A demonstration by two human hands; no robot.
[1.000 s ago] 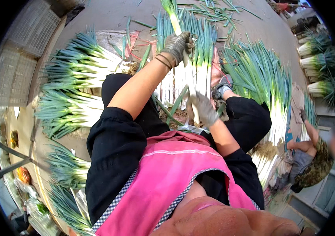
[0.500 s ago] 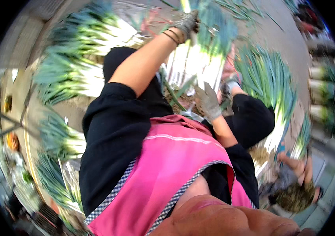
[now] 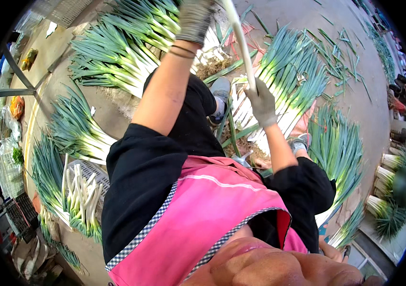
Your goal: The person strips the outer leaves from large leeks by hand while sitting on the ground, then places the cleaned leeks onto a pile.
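My right hand (image 3: 261,104), in a grey glove, is closed round the lower end of a long white green onion stalk (image 3: 237,35). The stalk slants up and leaves the picture at the upper edge. My left hand (image 3: 195,20), also gloved, is raised beside the stalk's upper part. Its fingers are cut off by the edge, so their grip does not show. Below and beyond my right hand lies a pile of green onions (image 3: 286,81), white ends toward me, on pinkish-red sheeting. Loose green leaves (image 3: 231,133) and roots lie between my shoes.
More green onion bunches lie on the floor at the left (image 3: 112,62) and right (image 3: 336,152). A grey crate (image 3: 95,174) stands behind peeled white stalks. Trimmed leaves (image 3: 341,57) are scattered at the far right. Another person's hand (image 3: 332,252) shows at the lower right, by a bunch.
The view has shifted. My left hand has moved up and away from my body. My right hand, open before, now grips the lower end of the stalk.
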